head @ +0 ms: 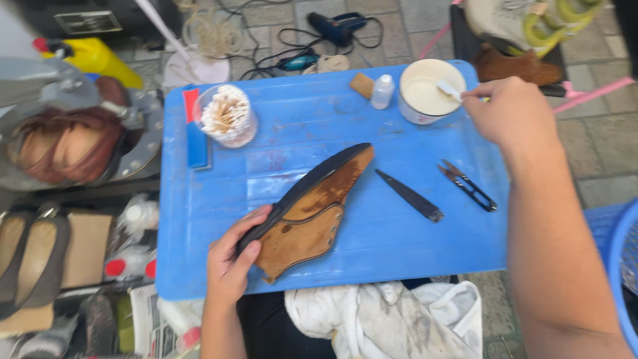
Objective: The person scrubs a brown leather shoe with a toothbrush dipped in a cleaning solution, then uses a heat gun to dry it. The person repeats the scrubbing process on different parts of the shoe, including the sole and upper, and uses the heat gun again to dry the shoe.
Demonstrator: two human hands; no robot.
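Left hand (229,262) grips the heel end of the brown leather shoe upper (309,213), fingers wrapped on its dark sole edge; long axis runs up-right across the blue desk (392,246). Right hand (508,113), far right, pinches a small brush (450,90) in the white glue pot (428,90). Knife (411,196) and snips (468,186) lie between; floor cluttered around.

Looks like a street-side shoe repair stall, def not indoors: paving stones (601,126) underfoot, blue plastic counter (219,219) w/ a tan leather shoe (312,213), white glue tub (425,100), thread snips (468,186) and a dark blade (411,195). Worn shoes (30,256) stacked at the left, another pair (525,33) up top, power tool w/ cords (335,28) on the ground.
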